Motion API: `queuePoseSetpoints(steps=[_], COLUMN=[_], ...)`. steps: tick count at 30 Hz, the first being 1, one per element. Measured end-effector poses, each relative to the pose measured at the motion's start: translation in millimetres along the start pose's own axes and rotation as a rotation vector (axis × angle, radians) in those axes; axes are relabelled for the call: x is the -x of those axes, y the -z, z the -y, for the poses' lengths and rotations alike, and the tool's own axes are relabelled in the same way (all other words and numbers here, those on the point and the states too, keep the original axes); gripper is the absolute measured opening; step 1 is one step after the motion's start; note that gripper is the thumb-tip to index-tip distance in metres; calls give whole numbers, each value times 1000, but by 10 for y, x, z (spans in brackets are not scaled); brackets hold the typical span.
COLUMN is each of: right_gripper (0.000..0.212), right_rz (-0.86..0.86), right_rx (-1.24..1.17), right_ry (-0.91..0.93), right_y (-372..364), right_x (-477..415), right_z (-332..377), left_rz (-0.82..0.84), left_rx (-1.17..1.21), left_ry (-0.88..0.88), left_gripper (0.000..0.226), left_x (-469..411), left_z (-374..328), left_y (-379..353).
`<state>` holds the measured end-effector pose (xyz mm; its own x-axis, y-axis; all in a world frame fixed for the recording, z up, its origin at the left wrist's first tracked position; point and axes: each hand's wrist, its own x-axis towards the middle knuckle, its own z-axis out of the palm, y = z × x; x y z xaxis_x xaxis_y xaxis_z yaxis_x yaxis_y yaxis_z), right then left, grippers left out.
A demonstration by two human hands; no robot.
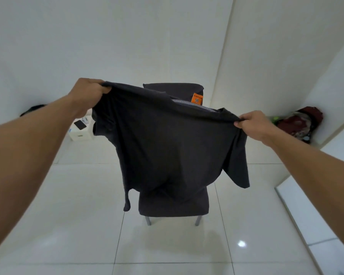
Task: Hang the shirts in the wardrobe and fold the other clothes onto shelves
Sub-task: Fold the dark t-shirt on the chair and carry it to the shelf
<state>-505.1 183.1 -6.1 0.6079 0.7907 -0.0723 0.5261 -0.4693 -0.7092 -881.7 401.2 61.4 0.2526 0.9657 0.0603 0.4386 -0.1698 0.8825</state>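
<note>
A dark grey short-sleeved shirt [167,143] hangs spread out in the air in front of me. My left hand [87,94] pinches its left shoulder and my right hand [254,124] pinches its right shoulder. The collar shows a striped lining. The shirt's hem drapes down to the seat of a dark chair [173,203] right behind it. An orange tag [197,99] shows on the chair's backrest.
A white box [81,130] with a dark phone on it stands on the floor at the left. A dark red pile of clothes [302,122] lies on a white ledge at the right. A white panel edge [306,221] runs along the lower right. The floor is glossy white tile.
</note>
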Motion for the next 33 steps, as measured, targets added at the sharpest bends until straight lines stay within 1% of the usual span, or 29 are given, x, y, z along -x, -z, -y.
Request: queuePoseSetpoints(steps=[3,5,10,12,14,15,17,19,21,23,25,27,29,30,33], right_gripper=[37,42,34,29,28,28,28,28,28,31,32,25,24,23,25], right_rz=[-66,-79,-144,-137,-110,-91,-16,101,151,117,84,69,35,16,0], right_rx=[-20,-40,-116,-156,-164,-142,-85,-43,-3,57,134,211,296,337,450], right_ry=[-7,11,71,51,21,-2,-83,-167,-186,-157,-94,-37,19,44,96], right_y=[24,20,-47,-15,55,102,215,287,283,182,53,-141,-358,-484,-836], right_x=[243,400,752,872,985,1036,1131,1190,1190,1125,1077,971,783,657,300], right_z=[-53,-82,28,102,183,230,305,334,326,289,240,150,-3,-85,-290], left_rz=[76,102,146,94,32,35,114,259,346,325,267,195,161,148,101], left_rx=[-7,-28,-46,-26,-64,-92,-130,-190,-251,-247,-217,-283,-374,-367,-333], left_ry=[57,105,208,239,230,226,277,401,462,453,404,324,218,195,197], left_gripper=[12,11,15,14,12,15,23,30,34,34,36,38,34,31,25], left_x=[187,308,585,698,814,864,941,961,958,866,781,654,594,557,373], left_z=[73,123,255,273,240,207,152,130,159,287,446,684,918,1039,1422], left_y=[134,193,270,279,317,359,474,571,589,504,364,162,-71,-193,-483])
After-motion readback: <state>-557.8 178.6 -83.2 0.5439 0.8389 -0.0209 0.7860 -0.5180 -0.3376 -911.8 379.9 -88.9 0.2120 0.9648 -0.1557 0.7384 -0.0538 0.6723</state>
